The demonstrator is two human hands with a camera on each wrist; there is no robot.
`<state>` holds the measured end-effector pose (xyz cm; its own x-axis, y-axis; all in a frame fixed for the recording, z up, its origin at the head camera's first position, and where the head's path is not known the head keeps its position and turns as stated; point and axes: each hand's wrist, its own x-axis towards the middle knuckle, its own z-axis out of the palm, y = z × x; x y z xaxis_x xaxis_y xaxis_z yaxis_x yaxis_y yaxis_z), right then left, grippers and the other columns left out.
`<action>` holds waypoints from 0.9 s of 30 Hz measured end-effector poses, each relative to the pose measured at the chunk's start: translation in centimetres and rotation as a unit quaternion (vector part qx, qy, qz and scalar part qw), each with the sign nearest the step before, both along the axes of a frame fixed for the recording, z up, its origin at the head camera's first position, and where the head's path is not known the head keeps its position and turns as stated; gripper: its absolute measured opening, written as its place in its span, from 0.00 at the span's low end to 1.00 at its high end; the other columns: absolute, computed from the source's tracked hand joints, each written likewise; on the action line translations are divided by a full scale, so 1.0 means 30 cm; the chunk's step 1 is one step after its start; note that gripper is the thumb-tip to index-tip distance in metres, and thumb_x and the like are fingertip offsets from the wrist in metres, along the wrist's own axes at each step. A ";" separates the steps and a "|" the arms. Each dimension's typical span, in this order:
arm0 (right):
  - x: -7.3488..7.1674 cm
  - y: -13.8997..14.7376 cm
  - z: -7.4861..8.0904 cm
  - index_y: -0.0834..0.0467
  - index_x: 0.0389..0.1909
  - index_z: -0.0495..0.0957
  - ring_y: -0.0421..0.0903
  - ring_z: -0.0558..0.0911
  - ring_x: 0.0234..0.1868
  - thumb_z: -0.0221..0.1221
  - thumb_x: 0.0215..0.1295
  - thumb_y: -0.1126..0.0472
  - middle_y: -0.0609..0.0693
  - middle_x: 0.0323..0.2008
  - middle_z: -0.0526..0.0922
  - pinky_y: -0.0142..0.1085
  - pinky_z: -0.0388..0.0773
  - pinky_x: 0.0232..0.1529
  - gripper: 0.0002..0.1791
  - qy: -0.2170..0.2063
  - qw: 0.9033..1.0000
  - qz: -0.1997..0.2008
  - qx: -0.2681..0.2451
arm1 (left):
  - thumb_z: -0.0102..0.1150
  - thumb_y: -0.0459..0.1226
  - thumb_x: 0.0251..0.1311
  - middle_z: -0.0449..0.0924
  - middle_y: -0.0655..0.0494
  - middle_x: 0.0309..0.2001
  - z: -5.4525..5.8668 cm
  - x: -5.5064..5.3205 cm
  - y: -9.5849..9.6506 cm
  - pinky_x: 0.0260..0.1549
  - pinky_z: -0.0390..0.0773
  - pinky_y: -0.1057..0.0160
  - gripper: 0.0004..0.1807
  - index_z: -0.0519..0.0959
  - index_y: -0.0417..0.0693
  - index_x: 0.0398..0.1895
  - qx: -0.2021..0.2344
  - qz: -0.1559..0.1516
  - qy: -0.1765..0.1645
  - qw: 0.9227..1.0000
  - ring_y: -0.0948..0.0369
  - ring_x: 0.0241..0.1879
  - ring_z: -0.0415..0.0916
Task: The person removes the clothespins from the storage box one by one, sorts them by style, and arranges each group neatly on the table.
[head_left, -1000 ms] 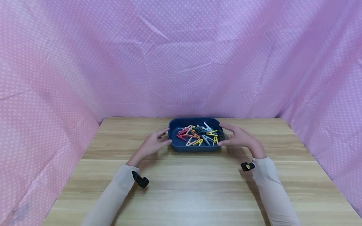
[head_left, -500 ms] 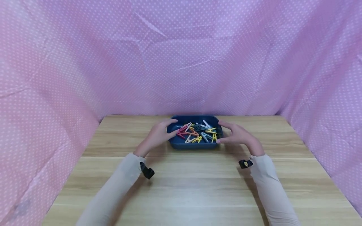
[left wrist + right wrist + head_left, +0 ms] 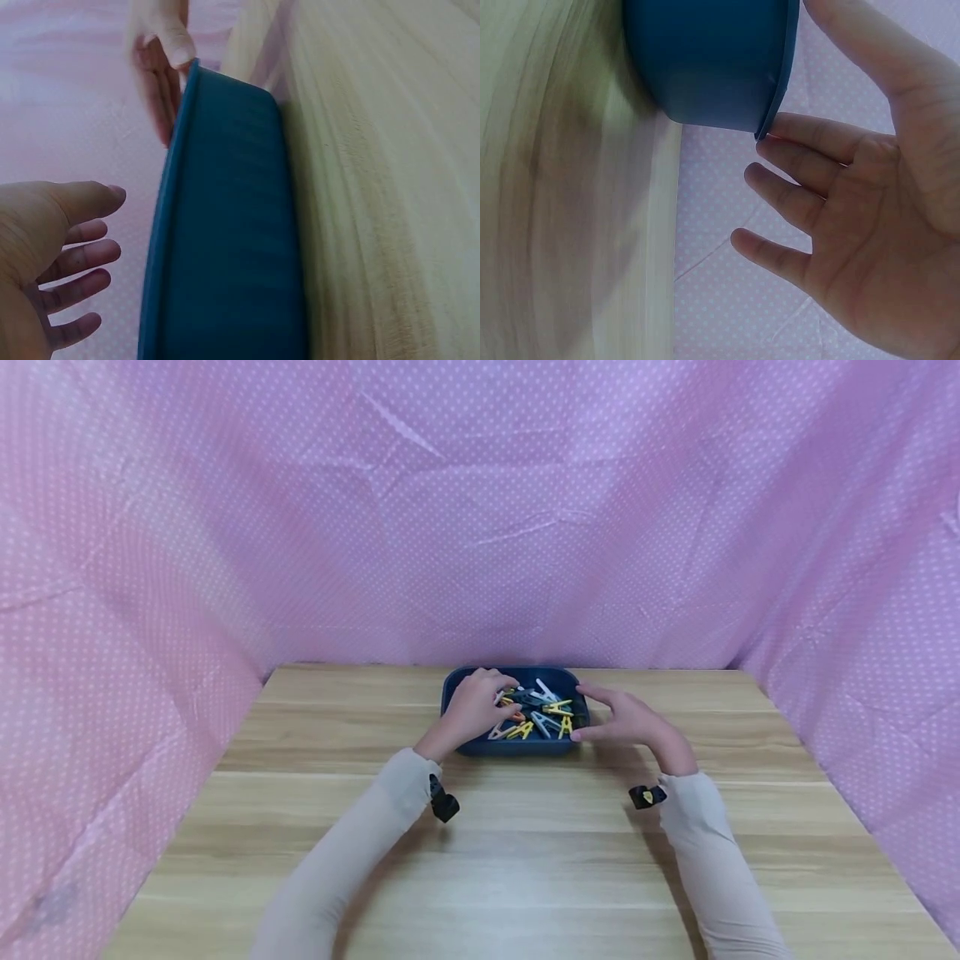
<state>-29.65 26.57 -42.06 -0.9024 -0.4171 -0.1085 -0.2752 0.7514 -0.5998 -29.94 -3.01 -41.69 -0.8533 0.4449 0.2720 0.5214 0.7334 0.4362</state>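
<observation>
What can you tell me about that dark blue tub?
The tub is rectangular and open-topped, with rounded corners and a thin rim, plastic by its look. It sits upright near the far edge of the wooden table, holding clothes pegs of several colours. The right hand appears to touch its right end; the left hand is over its left part.

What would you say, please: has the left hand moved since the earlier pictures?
Yes. Judged against the table, the left hand has moved right, from the left rim of the box to over the clothespins.
</observation>
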 end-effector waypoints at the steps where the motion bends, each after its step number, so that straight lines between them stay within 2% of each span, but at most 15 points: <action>1: 0.000 -0.001 0.001 0.57 0.79 0.58 0.63 0.59 0.78 0.73 0.55 0.40 0.62 0.78 0.59 0.61 0.58 0.73 0.56 -0.001 1.000 -0.001 0.000 | 0.69 0.44 0.63 0.86 0.49 0.48 -0.005 -0.003 0.002 0.49 0.76 0.54 0.20 0.84 0.46 0.56 -0.003 -0.003 -0.001 1.000 0.54 0.48 0.76; 5: 0.003 -0.003 0.001 0.57 0.79 0.58 0.63 0.59 0.78 0.73 0.54 0.39 0.61 0.79 0.58 0.61 0.59 0.73 0.56 -0.008 1.000 0.000 0.001 | 0.70 0.42 0.63 0.86 0.49 0.50 -0.024 -0.017 -0.003 0.53 0.75 0.52 0.19 0.85 0.43 0.54 -0.025 -0.015 -0.004 1.000 0.53 0.50 0.76; 7: 0.004 -0.003 0.001 0.56 0.79 0.58 0.62 0.64 0.75 0.73 0.54 0.39 0.61 0.79 0.58 0.61 0.59 0.73 0.56 -0.010 1.000 -0.001 0.004 | 0.70 0.41 0.63 0.86 0.49 0.50 -0.032 -0.027 -0.010 0.54 0.75 0.52 0.18 0.86 0.44 0.53 -0.041 -0.020 -0.003 0.999 0.53 0.50 0.76; 9: 0.005 -0.003 0.001 0.56 0.79 0.58 0.61 0.70 0.69 0.73 0.54 0.39 0.61 0.79 0.58 0.61 0.61 0.72 0.56 -0.008 1.000 -0.001 0.008 | 0.70 0.42 0.63 0.86 0.50 0.50 -0.037 -0.043 -0.019 0.52 0.74 0.53 0.17 0.86 0.45 0.53 -0.057 -0.029 0.003 0.998 0.53 0.49 0.75; 10: 0.006 -0.004 0.001 0.56 0.79 0.58 0.60 0.73 0.62 0.73 0.54 0.38 0.61 0.79 0.58 0.61 0.62 0.71 0.56 -0.008 1.000 -0.001 0.010 | 0.70 0.43 0.63 0.86 0.50 0.50 -0.037 -0.051 -0.024 0.51 0.74 0.53 0.17 0.86 0.46 0.52 -0.067 -0.035 0.007 0.997 0.53 0.48 0.75; 12: 0.006 -0.003 0.002 0.55 0.79 0.58 0.58 0.73 0.56 0.73 0.54 0.38 0.60 0.79 0.57 0.61 0.63 0.71 0.56 -0.009 1.000 -0.002 0.012 | 0.70 0.43 0.63 0.86 0.51 0.49 -0.033 -0.069 -0.032 0.51 0.74 0.53 0.17 0.87 0.46 0.52 -0.084 -0.049 0.013 0.995 0.53 0.48 0.74; 15: 0.010 -0.003 0.003 0.55 0.79 0.57 0.58 0.73 0.59 0.73 0.54 0.38 0.60 0.79 0.56 0.61 0.62 0.71 0.57 -0.011 1.000 0.000 0.012 | 0.69 0.43 0.64 0.85 0.52 0.51 -0.023 -0.096 -0.038 0.54 0.74 0.52 0.17 0.87 0.48 0.52 -0.121 -0.069 0.011 0.990 0.54 0.52 0.74; 18: 0.012 -0.004 0.002 0.55 0.79 0.57 0.57 0.69 0.67 0.73 0.54 0.38 0.60 0.80 0.56 0.61 0.60 0.73 0.57 -0.016 1.000 0.001 0.008 | 0.69 0.43 0.64 0.83 0.53 0.53 -0.012 -0.114 -0.035 0.59 0.72 0.50 0.16 0.86 0.49 0.53 -0.158 -0.084 -0.003 0.984 0.53 0.57 0.72; 19: 0.013 -0.004 0.002 0.55 0.79 0.57 0.57 0.70 0.65 0.73 0.54 0.38 0.60 0.80 0.56 0.61 0.61 0.72 0.57 -0.016 1.000 -0.001 0.008 | 0.69 0.42 0.64 0.82 0.52 0.53 -0.009 -0.120 -0.032 0.60 0.72 0.49 0.16 0.86 0.49 0.53 -0.168 -0.088 -0.007 0.982 0.53 0.58 0.71; 22: 0.008 -0.006 0.002 0.56 0.79 0.57 0.55 0.75 0.52 0.73 0.55 0.39 0.61 0.79 0.57 0.61 0.63 0.71 0.56 -0.010 1.000 0.001 0.009 | 0.69 0.42 0.64 0.81 0.53 0.52 -0.001 -0.128 -0.028 0.61 0.70 0.48 0.16 0.86 0.50 0.54 -0.195 -0.094 -0.004 0.976 0.53 0.58 0.70; 23: 0.007 -0.006 0.003 0.56 0.79 0.57 0.53 0.75 0.43 0.73 0.55 0.39 0.61 0.79 0.57 0.60 0.65 0.70 0.56 -0.010 1.000 -0.001 0.007 | 0.69 0.42 0.64 0.80 0.53 0.52 0.001 -0.130 -0.027 0.60 0.70 0.48 0.16 0.86 0.51 0.54 -0.203 -0.096 0.001 0.974 0.53 0.57 0.70; 26: 0.007 -0.005 0.003 0.55 0.79 0.58 0.46 0.67 0.28 0.73 0.55 0.39 0.61 0.79 0.57 0.57 0.67 0.66 0.56 -0.008 1.000 -0.001 0.007 | 0.69 0.43 0.64 0.78 0.54 0.51 -0.004 -0.133 -0.024 0.59 0.70 0.49 0.16 0.86 0.52 0.54 -0.234 -0.103 0.022 0.967 0.53 0.55 0.69; 27: 0.009 -0.004 0.002 0.55 0.79 0.58 0.45 0.65 0.26 0.73 0.55 0.39 0.60 0.79 0.58 0.56 0.68 0.65 0.56 -0.010 1.000 -0.002 0.005 | 0.69 0.44 0.64 0.78 0.54 0.51 -0.009 -0.133 -0.022 0.58 0.70 0.49 0.16 0.85 0.52 0.54 -0.244 -0.104 0.029 0.964 0.53 0.55 0.69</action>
